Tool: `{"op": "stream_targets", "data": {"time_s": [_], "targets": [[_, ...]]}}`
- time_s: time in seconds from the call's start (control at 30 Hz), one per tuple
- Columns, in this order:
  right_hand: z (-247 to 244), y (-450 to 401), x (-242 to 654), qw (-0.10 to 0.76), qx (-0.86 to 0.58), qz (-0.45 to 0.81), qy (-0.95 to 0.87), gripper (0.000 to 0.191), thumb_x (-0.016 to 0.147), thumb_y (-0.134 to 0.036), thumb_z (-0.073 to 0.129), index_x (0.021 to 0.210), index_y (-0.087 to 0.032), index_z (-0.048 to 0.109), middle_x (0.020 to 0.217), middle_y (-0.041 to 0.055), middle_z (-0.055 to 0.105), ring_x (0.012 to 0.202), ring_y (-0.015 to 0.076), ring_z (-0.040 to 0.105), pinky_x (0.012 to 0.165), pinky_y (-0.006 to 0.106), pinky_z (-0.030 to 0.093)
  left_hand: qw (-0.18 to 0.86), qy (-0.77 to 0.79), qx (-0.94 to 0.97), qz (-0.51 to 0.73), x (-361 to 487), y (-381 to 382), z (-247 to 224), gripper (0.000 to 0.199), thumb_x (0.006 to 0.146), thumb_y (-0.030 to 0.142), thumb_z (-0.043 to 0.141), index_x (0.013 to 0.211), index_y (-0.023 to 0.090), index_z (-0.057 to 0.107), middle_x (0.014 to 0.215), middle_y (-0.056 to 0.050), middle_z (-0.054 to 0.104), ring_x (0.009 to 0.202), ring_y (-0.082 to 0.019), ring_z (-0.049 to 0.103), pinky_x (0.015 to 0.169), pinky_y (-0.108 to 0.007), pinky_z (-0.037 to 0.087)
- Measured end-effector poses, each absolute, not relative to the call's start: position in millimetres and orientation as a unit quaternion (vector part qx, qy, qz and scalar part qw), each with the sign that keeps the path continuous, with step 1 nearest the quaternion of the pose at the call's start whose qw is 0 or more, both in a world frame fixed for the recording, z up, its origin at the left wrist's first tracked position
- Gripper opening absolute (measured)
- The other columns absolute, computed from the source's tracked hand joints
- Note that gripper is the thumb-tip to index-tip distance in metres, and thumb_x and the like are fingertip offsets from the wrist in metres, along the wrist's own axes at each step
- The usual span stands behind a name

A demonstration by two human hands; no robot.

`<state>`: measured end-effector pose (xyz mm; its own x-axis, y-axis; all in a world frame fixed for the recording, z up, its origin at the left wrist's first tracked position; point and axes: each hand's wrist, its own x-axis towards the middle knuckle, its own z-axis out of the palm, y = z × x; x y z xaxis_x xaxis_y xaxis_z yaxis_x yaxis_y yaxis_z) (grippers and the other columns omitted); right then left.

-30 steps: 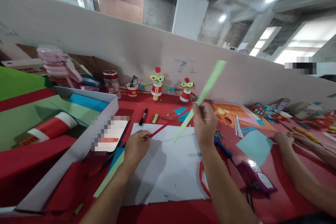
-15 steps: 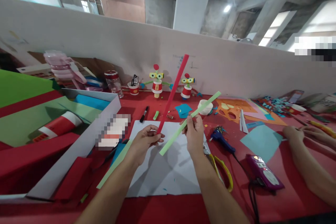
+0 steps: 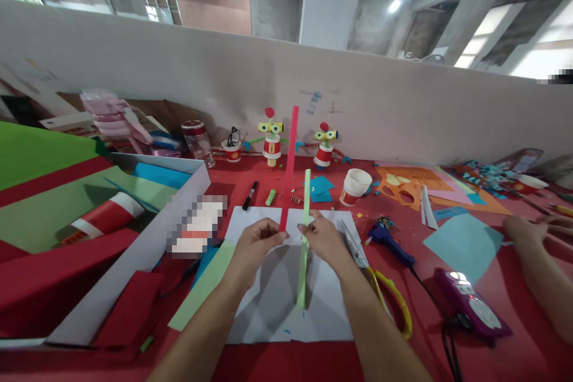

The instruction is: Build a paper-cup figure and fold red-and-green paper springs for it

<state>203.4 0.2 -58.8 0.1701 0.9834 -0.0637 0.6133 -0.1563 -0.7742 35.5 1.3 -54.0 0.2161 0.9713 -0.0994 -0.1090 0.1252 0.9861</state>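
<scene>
My left hand [image 3: 259, 245] pinches the lower end of a long red paper strip [image 3: 290, 149], which stands nearly upright. Between the fingers of my right hand [image 3: 321, 237] is a light green paper strip [image 3: 302, 274], held near its middle and also close to upright. A small gap separates the two strips. Both hands are above white paper [image 3: 273, 310] on the red table. Scissors with yellow handles [image 3: 394, 298] lie right of my right hand, their blades partly on the paper.
Two paper-cup figures [image 3: 271, 146] stand at the back. On the left is a white box [image 3: 188, 191] of coloured paper. A blue glue gun [image 3: 391, 243] and purple device [image 3: 472, 304] lie right, near another person's hand [image 3: 528, 239].
The green strip has turned from slanted to nearly upright and moved left with my right hand. The red strip is more upright too. The view has shifted slightly.
</scene>
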Motion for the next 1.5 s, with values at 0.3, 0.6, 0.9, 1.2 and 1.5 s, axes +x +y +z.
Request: {"op": "stream_targets", "data": {"time_s": [0.3,0.6,0.9,1.2,1.5], "targets": [[-32,-14,197,0.437,-0.539,0.505,-0.514,0.031,0.069,-0.024,0.065,0.100,-0.019,0.066,0.065,-0.0039,0.058,0.051,0.0089,0.048,0.048,0.020,0.035,0.579,0.453,0.572,0.364,40,1,-60,0.010,0.062,0.029,0.065,0.063,0.019,0.065,0.058,0.003,0.057,0.059,-0.013,0.048,0.058,-0.025,0.035],[-7,-7,227,0.630,-0.570,0.365,-0.381,0.030,0.059,-0.040,0.077,0.056,-0.013,0.064,0.045,-0.0026,0.057,0.043,0.0082,0.049,0.045,0.021,0.040,0.471,0.500,0.643,0.337,20,18,-57,0.010,0.060,0.029,0.062,0.059,0.024,0.070,0.058,0.001,0.065,0.061,-0.018,0.055,0.059,-0.028,0.039],[100,-46,322,0.845,-0.459,0.040,-0.270,0.016,0.065,-0.018,0.076,0.056,-0.018,0.063,0.051,-0.0043,0.057,0.043,0.0017,0.045,0.041,0.018,0.031,0.396,0.573,0.536,0.476,-6,33,-60,0.006,0.056,0.029,0.068,0.061,0.026,0.069,0.056,0.003,0.064,0.062,-0.019,0.057,0.060,-0.028,0.040],[9,-89,260,0.280,-0.741,0.159,-0.589,0.028,0.082,-0.044,0.057,0.075,-0.020,0.071,0.071,0.0081,0.070,0.069,0.0233,0.066,0.062,0.032,0.046,0.606,0.362,0.263,0.658,1,30,-43,0.026,0.048,0.017,0.076,0.065,0.020,0.057,0.063,0.004,0.059,0.058,-0.008,0.052,0.053,-0.019,0.039],[-57,-93,191,0.007,-0.813,0.090,-0.575,0.026,0.087,-0.034,0.049,0.087,-0.013,0.064,0.084,0.0170,0.072,0.081,0.0291,0.068,0.063,0.032,0.043,0.610,0.371,0.306,0.629,16,23,-47,0.022,0.050,0.018,0.078,0.061,0.016,0.060,0.053,0.005,0.055,0.047,-0.005,0.043,0.047,-0.020,0.030]]}}
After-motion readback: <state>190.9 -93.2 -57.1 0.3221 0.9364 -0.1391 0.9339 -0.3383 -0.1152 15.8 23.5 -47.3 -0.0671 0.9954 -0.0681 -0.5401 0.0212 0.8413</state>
